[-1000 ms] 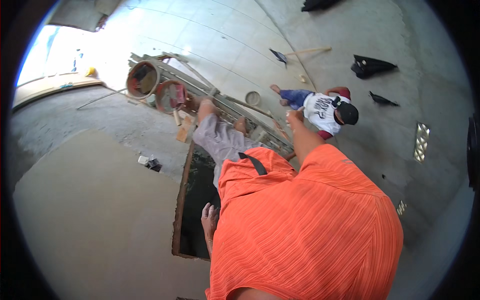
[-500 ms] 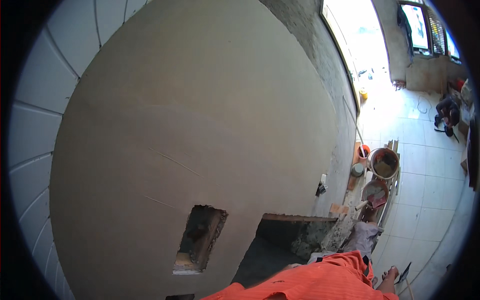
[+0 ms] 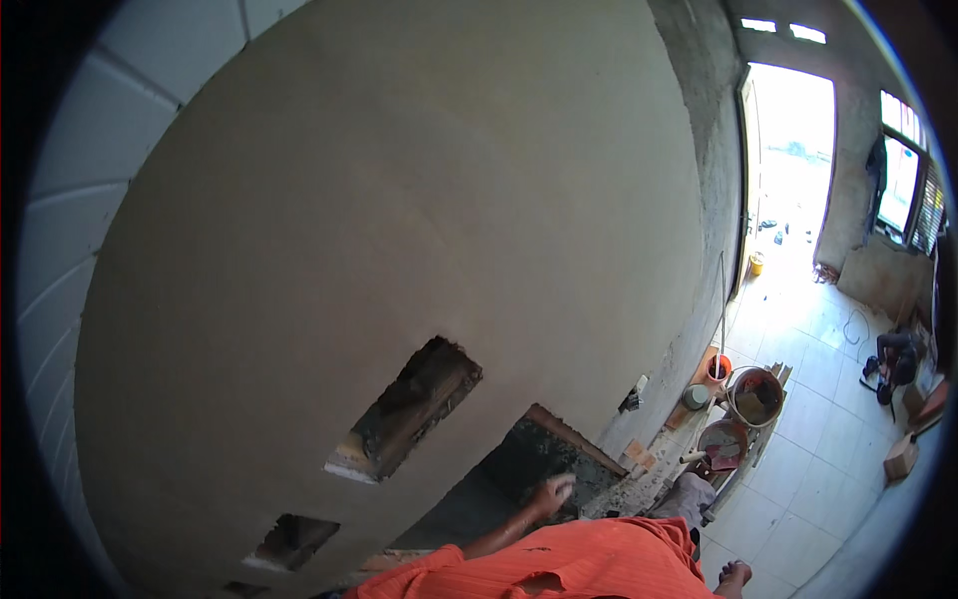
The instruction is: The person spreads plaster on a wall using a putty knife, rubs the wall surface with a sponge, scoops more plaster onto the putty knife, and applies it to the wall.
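Orange striped cloth, a shirt (image 3: 599, 552), fills the lower edge nearest us. Beside its right end hangs our right hand (image 3: 735, 573), fingers apparently curled; nothing shows in them, but we cannot tell how tightly they are closed. Our left hand (image 3: 552, 491) is in front of the large dark rectangular opening (image 3: 489, 489), near its brown upper-right edge (image 3: 579, 439). Those fingers look bent and pale at the ends; we cannot tell whether they are spread, pinching something or touching that edge.

Just left of this opening is a smaller, ragged-edged rectangular hole (image 3: 411, 411). Around both spreads the smooth grey-beige plastered wall (image 3: 349, 200), running up to white panels (image 3: 90, 150) at its left edge. We judge its broad middle finished, while the darker, rougher grey strip (image 3: 699, 90) along its right edge seems left without that smooth coat, and the holes' edges look untrimmed.

Farther off, a low wooden plank bench (image 3: 770, 427) carries a round bucket with a red tool (image 3: 720, 461) toward its near end and a brown round bucket (image 3: 755, 396) at its far end. Beyond lie pale floor tiles (image 3: 813, 419) and a bright doorway (image 3: 793, 150).
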Available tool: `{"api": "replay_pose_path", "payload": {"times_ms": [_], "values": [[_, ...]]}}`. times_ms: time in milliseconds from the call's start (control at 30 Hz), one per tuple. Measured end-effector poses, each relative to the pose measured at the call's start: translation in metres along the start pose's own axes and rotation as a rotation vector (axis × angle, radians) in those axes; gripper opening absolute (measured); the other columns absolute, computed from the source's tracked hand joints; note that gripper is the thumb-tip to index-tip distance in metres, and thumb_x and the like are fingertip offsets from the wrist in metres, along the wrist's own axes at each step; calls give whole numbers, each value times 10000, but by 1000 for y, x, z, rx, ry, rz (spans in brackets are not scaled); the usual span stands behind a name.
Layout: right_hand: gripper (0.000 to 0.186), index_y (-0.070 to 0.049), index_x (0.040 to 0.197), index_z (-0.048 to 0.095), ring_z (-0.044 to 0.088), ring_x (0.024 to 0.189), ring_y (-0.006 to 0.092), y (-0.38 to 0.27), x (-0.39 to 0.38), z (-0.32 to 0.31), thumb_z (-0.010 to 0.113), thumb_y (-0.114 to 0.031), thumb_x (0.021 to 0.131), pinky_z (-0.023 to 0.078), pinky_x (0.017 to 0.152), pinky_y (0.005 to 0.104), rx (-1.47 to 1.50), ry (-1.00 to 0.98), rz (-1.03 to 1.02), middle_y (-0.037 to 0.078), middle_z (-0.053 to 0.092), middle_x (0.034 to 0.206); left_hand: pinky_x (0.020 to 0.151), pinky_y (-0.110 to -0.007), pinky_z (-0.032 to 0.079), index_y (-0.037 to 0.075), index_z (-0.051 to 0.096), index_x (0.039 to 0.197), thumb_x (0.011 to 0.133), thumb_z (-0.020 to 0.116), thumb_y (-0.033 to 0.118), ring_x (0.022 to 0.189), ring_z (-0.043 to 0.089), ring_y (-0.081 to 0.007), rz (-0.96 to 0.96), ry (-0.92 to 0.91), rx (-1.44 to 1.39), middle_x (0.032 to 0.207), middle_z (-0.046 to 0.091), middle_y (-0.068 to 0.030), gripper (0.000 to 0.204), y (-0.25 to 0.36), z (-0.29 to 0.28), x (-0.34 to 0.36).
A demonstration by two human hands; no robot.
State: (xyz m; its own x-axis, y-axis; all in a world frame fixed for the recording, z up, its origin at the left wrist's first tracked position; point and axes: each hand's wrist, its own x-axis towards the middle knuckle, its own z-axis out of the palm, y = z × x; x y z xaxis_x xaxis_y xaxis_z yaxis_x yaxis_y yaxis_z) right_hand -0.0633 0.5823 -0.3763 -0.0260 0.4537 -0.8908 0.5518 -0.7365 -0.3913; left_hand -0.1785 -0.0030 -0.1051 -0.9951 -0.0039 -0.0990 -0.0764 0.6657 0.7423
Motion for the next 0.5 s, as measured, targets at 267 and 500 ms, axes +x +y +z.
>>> {"api": "replay_pose_path", "payload": {"times_ms": [267, 500], "values": [[48, -78, 821, 594, 519, 549, 214, -20, -73, 17, 628, -111, 826, 413, 467, 333, -398, 121, -61, 79, 536, 662, 848, -398, 481, 43, 664, 1071, 932, 565, 100, 932, 629, -302, 332, 782, 243, 1008, 676, -130, 180, 173, -129, 42], [126, -109, 948, 601, 518, 662, 191, -17, -99, 38, 620, -157, 833, 422, 584, 376, -231, -151, -116, 30, 538, 806, 909, -438, 452, -1, 620, 1166, 910, 587, 64, 1037, 587, -342, 450, 1124, 605, 1132, 628, -165, 266, 204, -215, 20]]}}
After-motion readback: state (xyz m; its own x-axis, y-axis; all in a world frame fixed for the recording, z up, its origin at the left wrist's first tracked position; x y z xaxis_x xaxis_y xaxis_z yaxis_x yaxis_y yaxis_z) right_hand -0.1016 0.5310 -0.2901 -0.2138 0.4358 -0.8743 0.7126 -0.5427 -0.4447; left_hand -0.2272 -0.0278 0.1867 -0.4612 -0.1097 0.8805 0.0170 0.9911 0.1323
